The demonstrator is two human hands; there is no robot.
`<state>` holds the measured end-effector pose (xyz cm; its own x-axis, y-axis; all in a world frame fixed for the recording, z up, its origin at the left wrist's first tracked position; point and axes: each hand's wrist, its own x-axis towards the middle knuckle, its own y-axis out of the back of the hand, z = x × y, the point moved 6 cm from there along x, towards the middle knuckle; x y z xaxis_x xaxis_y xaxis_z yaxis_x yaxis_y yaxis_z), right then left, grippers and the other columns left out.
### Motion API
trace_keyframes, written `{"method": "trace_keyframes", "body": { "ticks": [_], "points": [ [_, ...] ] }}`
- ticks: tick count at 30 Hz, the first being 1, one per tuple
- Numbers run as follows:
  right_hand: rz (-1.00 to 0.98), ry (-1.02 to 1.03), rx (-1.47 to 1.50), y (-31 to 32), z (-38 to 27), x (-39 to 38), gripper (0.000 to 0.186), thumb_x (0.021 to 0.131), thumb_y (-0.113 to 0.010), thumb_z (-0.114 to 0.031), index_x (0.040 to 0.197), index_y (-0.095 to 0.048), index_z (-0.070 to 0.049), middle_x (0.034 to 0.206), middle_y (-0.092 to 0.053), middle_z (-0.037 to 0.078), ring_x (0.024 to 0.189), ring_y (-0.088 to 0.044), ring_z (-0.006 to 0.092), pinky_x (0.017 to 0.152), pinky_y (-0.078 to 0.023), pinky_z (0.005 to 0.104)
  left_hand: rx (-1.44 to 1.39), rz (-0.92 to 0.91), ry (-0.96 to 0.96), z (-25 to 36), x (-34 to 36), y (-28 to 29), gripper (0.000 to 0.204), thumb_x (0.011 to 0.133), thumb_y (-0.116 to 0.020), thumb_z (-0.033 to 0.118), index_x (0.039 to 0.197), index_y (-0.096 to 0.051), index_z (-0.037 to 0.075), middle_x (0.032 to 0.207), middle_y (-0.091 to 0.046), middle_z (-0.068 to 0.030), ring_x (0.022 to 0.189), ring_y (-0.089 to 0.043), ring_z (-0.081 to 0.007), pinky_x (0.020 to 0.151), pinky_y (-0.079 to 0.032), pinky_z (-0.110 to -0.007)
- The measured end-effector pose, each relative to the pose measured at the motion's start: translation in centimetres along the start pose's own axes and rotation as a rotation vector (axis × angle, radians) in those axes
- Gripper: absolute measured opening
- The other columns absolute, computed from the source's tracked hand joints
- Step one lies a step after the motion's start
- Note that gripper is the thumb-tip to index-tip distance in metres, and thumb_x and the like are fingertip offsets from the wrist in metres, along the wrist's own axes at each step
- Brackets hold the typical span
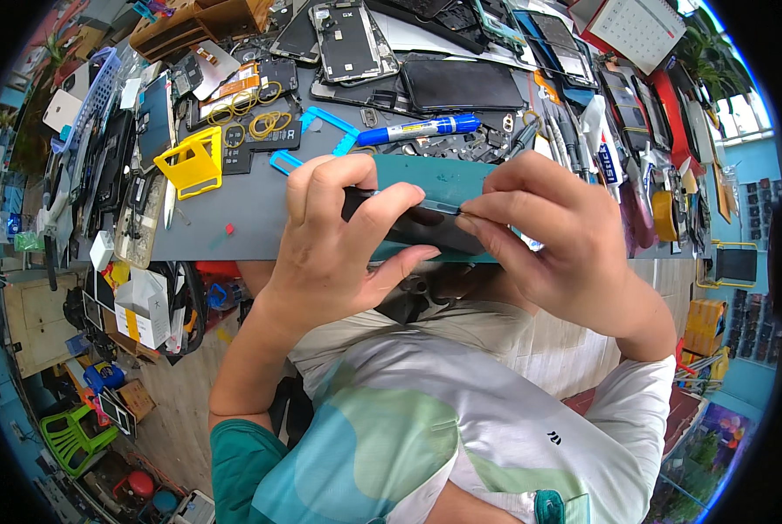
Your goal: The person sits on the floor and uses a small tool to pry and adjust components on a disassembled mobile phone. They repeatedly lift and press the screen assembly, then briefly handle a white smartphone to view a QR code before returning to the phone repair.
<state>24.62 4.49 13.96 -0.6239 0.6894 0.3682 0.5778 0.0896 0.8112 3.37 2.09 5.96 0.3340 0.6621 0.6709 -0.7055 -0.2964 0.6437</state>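
My left hand [317,244] grips a dark phone [435,230] by its left end, with fingers curled over the far edge and the thumb at the near side. The phone is tilted, its thin edge turned up. At that edge's right end my right hand [561,236] is closed, thumb and index finger pinching at the phone's corner. Any small part between those fingertips is too hidden to make out. Beneath lies a green mat [452,175]. Just beyond the hands rests a blue and white marker [419,129].
A yellow phone stand [190,163] and blue plastic frames [330,120] lie left of the mat. Rubber bands [269,125], a black phone screen [461,85] and an opened phone [352,42] lie farther back. Tweezers and tubes [608,153] crowd the right. The table's near edge runs under my wrists.
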Motion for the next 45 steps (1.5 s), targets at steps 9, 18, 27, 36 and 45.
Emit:
{"method": "trace_keyframes", "body": {
  "ticks": [9,18,27,36,45],
  "points": [
    [0.114,0.254,-0.259,-0.9,-0.9,-2.5,0.048,0.080,-0.086,0.004,0.128,-0.079,0.008,0.114,-0.073,0.017,0.085,-0.079,0.0294,0.066,-0.064,0.0396,0.019,0.045,0.006,-0.4,-0.4,-0.9,0.083,0.073,-0.110,0.041,0.143,-0.071,0.019,0.139,-0.056,-0.0117,0.130,-0.050,-0.0363,0.115,-0.042,-0.055],
    [0.226,0.364,-0.364,-1.7,-0.6,-3.7,0.053,0.072,-0.081,-0.008,0.119,-0.080,0.015,0.111,-0.075,0.025,0.097,-0.083,0.0390,0.082,-0.073,0.0439,0.069,0.096,0.006,-0.7,-1.0,-1.6,0.084,0.072,-0.110,0.041,0.143,-0.071,0.017,0.139,-0.058,-0.0122,0.133,-0.050,-0.0362,0.118,-0.039,-0.057],
    [0.244,0.380,-0.387,-2.5,-0.9,-3.3,0.050,0.069,-0.080,-0.010,0.111,-0.079,0.018,0.112,-0.075,0.027,0.097,-0.083,0.0422,0.085,-0.074,0.0465,0.100,0.105,-0.009,-0.7,-1.0,-1.6,0.085,0.074,-0.109,0.043,0.146,-0.071,0.016,0.138,-0.059,-0.0129,0.133,-0.050,-0.0364,0.117,-0.040,-0.055],
    [0.268,0.403,-0.419,-2.7,-0.8,-3.3,0.048,0.068,-0.080,-0.011,0.108,-0.080,0.017,0.111,-0.076,0.026,0.097,-0.083,0.0406,0.082,-0.072,0.0437,0.110,0.099,-0.010,-0.6,-0.8,-1.6,0.085,0.075,-0.109,0.044,0.145,-0.072,0.016,0.137,-0.058,-0.0128,0.132,-0.050,-0.0361,0.116,-0.041,-0.055],
    [0.267,0.481,-0.476,-2.9,-1.0,-3.3,0.041,0.071,-0.081,-0.010,0.103,-0.080,0.016,0.110,-0.076,0.026,0.095,-0.083,0.0389,0.082,-0.072,0.0436,0.114,0.104,-0.031,-0.5,-1.0,-1.5,0.082,0.075,-0.108,0.045,0.143,-0.073,0.015,0.133,-0.057,-0.0120,0.128,-0.048,-0.0343,0.117,-0.039,-0.055]
  ]
}}
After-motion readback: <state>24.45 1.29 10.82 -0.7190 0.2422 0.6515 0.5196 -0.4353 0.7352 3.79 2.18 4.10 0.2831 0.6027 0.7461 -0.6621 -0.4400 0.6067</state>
